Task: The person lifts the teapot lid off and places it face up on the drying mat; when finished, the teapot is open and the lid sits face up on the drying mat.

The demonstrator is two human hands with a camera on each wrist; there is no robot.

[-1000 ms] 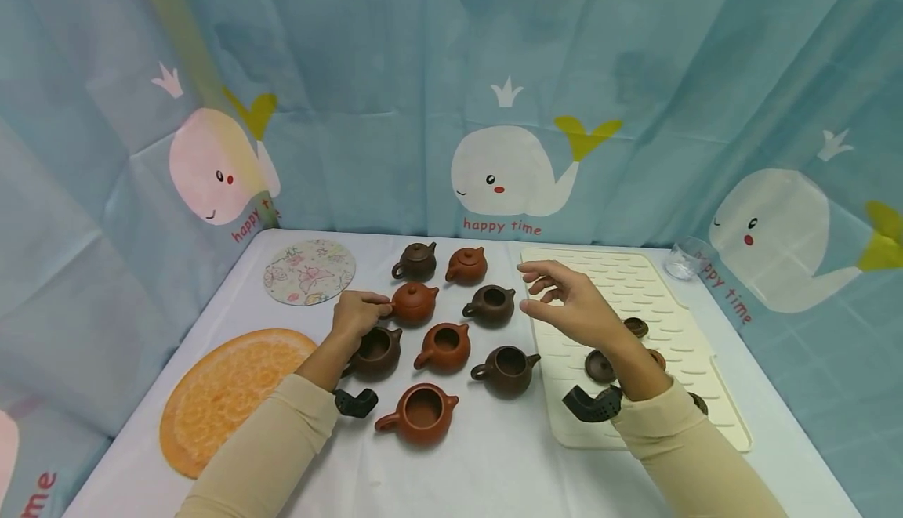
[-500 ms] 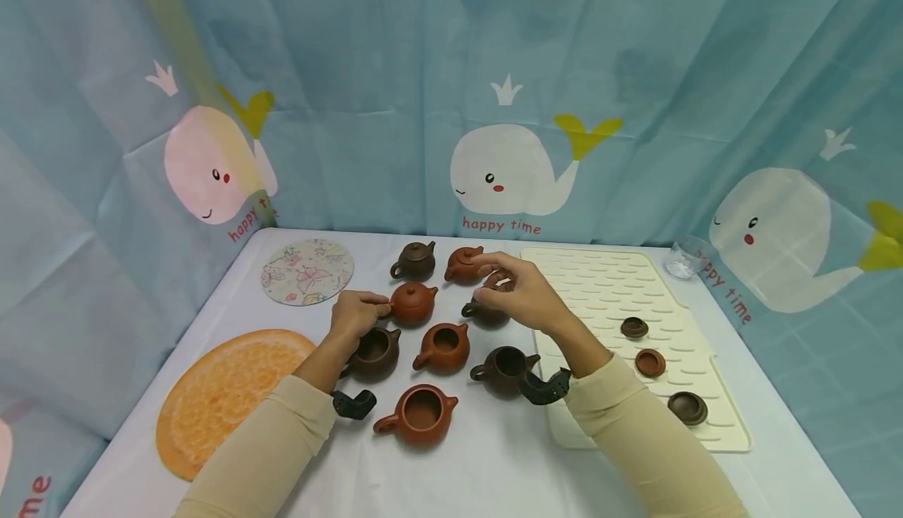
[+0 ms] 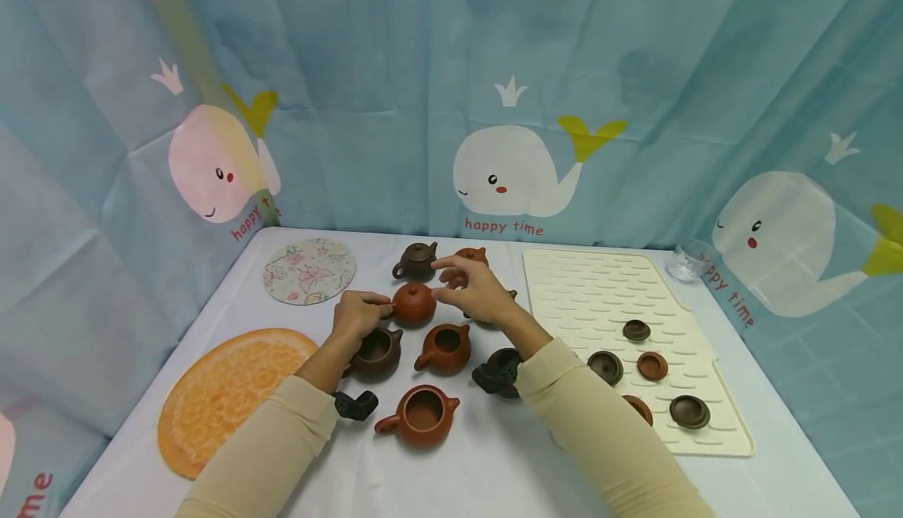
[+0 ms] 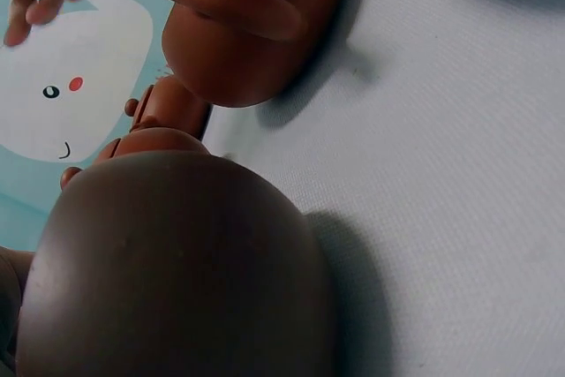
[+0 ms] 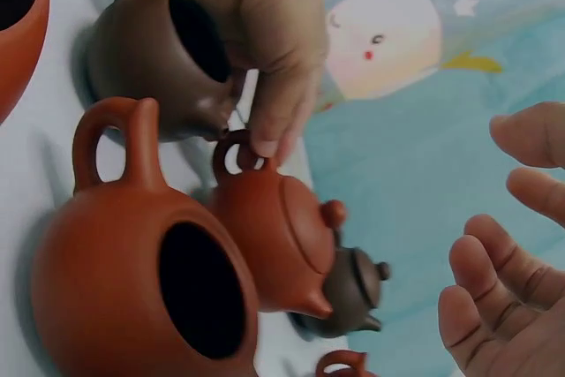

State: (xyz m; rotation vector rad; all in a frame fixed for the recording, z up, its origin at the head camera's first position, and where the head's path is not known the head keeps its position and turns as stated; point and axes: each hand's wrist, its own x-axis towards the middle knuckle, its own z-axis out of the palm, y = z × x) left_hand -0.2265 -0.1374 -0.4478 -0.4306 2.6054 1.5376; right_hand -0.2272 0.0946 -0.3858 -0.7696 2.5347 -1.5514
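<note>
My left hand (image 3: 360,318) pinches the handle of a lidded reddish clay teapot (image 3: 414,305), which stands on the white table. In the right wrist view its fingertips sit on that teapot's handle (image 5: 234,154). Just right of this pot hovers my right hand (image 3: 471,291), fingers apart and loosely bent, holding nothing. Beneath and behind it, a dark teapot and a lidded reddish teapot (image 3: 473,254) are partly hidden. Lidless pots stand nearer: a dark teapot (image 3: 376,355), a reddish teapot (image 3: 447,349) and a front reddish teapot (image 3: 425,418). A dark body (image 4: 177,262) fills the left wrist view.
Several loose lids (image 3: 652,366) lie on the cream mat (image 3: 585,283) at right. Behind it stands a clear cup (image 3: 686,263). At left are an orange round mat (image 3: 233,400) and a floral round mat (image 3: 310,271). A lidded dark teapot (image 3: 416,262) stands at the back.
My right hand has moved left from beside the cream mat, over the dark teapot, to near the lidded reddish teapot. The left hand stays on its handle.
</note>
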